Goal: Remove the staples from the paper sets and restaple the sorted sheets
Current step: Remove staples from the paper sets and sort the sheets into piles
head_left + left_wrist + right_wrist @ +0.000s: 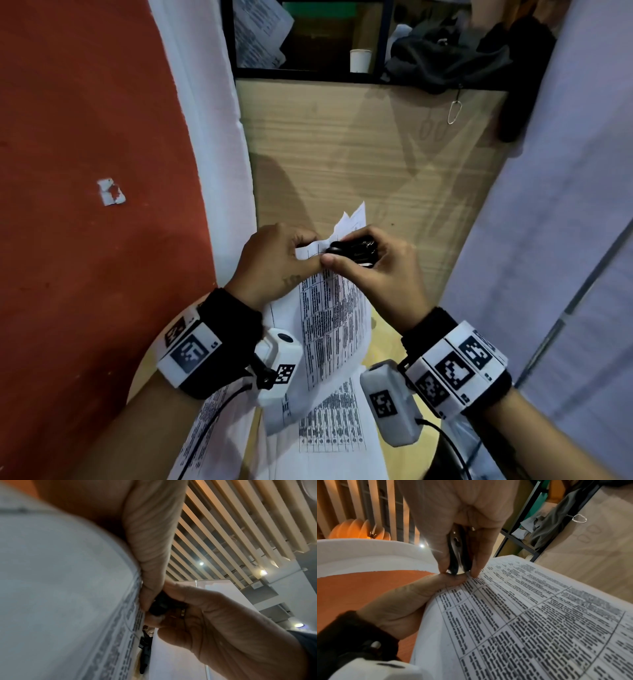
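Observation:
A set of printed sheets (329,318) with dense tables is held up in the air in front of me. My left hand (274,260) pinches its top corner between thumb and fingers. My right hand (373,263) grips a small black staple remover (352,250), pressed against that same corner. In the right wrist view the staple remover (457,553) sits between thumb and fingers, its tip at the paper (530,615) beside the left thumb (436,584). In the left wrist view the black tool (159,605) meets the paper edge (130,622). No staple can be made out.
More printed sheets (329,431) lie below on a wooden desk (359,154). A red panel with a white border (85,137) stands at the left, a pale board (565,205) at the right. A shelf behind holds a paper cup (360,60), papers and dark cloth (445,58).

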`<act>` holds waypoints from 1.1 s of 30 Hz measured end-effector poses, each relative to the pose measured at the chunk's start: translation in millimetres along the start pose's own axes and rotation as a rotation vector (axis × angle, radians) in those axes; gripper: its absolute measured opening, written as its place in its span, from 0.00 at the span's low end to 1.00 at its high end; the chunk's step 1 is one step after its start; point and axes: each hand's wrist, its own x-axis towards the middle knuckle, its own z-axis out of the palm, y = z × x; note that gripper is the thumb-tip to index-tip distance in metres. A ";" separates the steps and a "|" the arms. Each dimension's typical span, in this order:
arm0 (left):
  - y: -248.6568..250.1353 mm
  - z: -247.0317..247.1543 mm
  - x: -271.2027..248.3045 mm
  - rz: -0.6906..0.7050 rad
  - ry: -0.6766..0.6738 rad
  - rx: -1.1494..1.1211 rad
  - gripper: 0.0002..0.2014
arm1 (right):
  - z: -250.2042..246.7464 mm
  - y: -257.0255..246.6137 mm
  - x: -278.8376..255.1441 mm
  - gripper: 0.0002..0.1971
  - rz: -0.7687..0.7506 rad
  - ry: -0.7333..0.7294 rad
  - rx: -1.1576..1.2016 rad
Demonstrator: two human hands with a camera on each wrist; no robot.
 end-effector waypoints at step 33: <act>-115.7 -32.9 9.9 -0.200 -0.408 -0.141 0.34 | -8.2 141.5 -46.3 0.18 0.774 -0.341 0.570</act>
